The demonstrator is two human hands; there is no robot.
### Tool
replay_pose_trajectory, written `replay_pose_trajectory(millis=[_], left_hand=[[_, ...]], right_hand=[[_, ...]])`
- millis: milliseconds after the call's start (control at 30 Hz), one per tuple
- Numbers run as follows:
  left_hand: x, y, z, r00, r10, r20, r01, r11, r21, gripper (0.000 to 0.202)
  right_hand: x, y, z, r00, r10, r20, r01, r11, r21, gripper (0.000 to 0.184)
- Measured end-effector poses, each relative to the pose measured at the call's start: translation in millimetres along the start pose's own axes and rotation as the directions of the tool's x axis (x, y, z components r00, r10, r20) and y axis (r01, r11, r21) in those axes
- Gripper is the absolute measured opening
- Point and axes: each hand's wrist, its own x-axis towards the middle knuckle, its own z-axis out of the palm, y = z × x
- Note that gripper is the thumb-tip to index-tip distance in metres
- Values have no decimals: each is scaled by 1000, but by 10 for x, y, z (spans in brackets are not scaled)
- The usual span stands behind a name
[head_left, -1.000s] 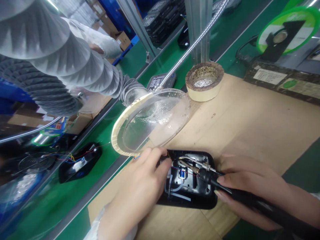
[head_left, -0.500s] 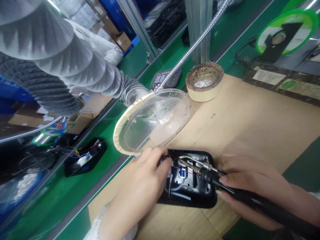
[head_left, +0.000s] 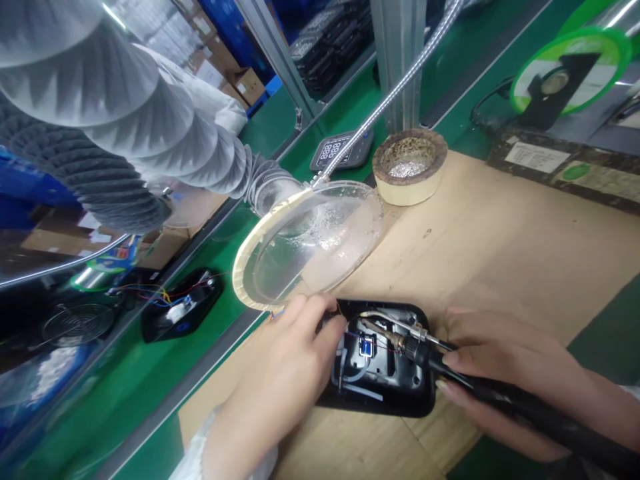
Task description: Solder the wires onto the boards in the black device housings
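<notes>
My left hand (head_left: 277,373) pinches a thin wire (head_left: 340,311) at the upper edge of a black plastic housing (head_left: 380,397), which lies open on the board. My right hand (head_left: 500,380) grips the black handle of a soldering iron (head_left: 520,400). Its metal tip (head_left: 373,321) reaches over the housing's inside, close to a small blue part (head_left: 366,347). Thin wires and pale strips run through the housing. My fingers hide part of its left edge.
A gooseneck magnifier lens (head_left: 310,247) hangs just above the housing. A round tip-cleaner cup (head_left: 410,167) sits on the wooden board (head_left: 500,267), near a digital display unit (head_left: 341,152). Another black housing (head_left: 183,307) lies on a green conveyor belt (head_left: 125,393). Ribbed extraction ducts (head_left: 125,113) fill the upper left.
The black housing on the green belt has shifted toward the upper right, further than the slight drift of the whole view. My hands and the iron stay nearly in place.
</notes>
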Motion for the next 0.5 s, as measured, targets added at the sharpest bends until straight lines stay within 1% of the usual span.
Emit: replay_pose_trajectory(millis=[200, 367, 500], left_hand=[[17, 2, 5, 999, 8, -32, -8, 1000, -1, 21], [26, 1, 10, 999, 8, -47, -9, 1000, -18, 20], [27, -5, 21, 998, 16, -55, -17, 1000, -12, 20]], right_hand=[[-7, -4, -6, 1000, 17, 9, -17, 999, 30, 38], [1, -13, -3, 999, 29, 18, -29, 1000, 11, 34], [-17, 1, 33, 999, 31, 34, -33, 999, 41, 35]])
